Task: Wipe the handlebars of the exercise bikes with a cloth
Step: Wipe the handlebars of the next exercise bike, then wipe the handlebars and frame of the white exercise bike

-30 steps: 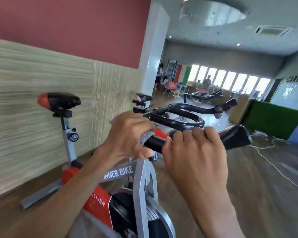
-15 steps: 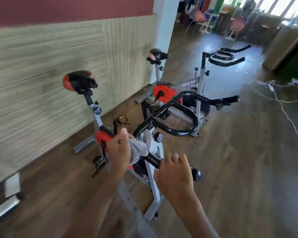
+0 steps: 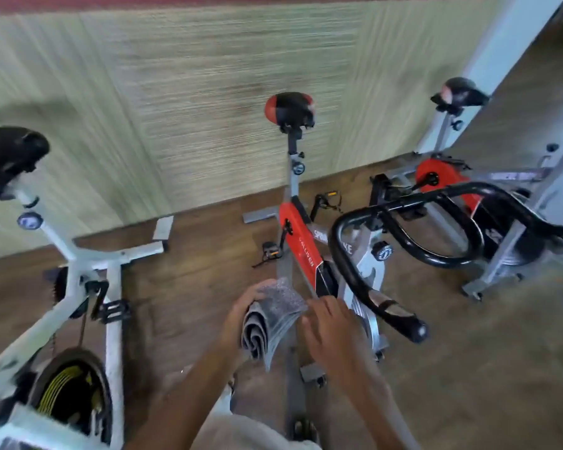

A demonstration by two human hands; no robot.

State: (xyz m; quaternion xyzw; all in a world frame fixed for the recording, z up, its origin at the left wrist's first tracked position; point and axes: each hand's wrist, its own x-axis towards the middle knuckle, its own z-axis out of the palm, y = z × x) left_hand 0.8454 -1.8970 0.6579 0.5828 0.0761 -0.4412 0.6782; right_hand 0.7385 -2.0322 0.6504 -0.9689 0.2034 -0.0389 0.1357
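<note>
Off the red bike's handlebar (image 3: 348,271) come my hands, left hand (image 3: 236,315) with fingers clamped on the folded grey cloth (image 3: 270,319), right hand (image 3: 333,329) loose-fingered at its edge; white bike (image 3: 75,264) looks next.

Curled left hand (image 3: 238,318), relaxed right hand (image 3: 332,332)

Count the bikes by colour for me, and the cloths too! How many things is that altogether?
Red bikes: 2
White bike: 1
Grey cloth: 1
Total: 4
</note>
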